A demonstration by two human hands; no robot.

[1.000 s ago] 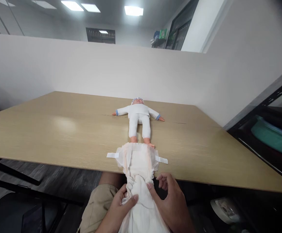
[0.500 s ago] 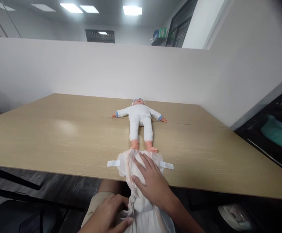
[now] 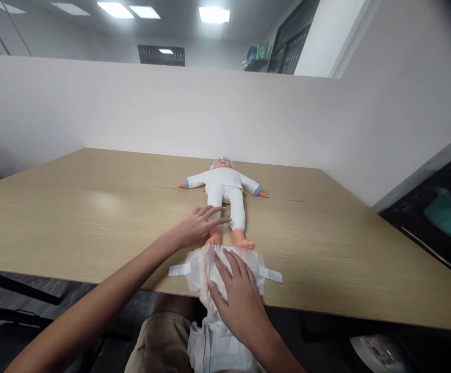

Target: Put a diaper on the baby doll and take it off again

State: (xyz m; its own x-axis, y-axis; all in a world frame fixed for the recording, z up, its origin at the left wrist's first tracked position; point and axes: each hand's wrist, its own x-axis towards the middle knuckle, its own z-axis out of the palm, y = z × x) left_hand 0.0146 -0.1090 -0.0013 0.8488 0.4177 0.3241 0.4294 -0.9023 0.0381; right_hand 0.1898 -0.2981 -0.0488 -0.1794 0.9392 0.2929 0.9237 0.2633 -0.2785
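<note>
Currently, our right hand [image 3: 240, 301] rests on the diaper [image 3: 196, 267], lower center.
Fingers slightly spread; we hold our left hand [image 3: 196, 228], fingers apart, over the doll [image 3: 225, 178], mid-frame.

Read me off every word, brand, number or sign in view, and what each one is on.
No text can be read.
Doll, headwear: blue marks that look like lettering, too small and blurred to read.
Green item in the background: any label is too small to read.
Diaper: no lettering shows.
</note>
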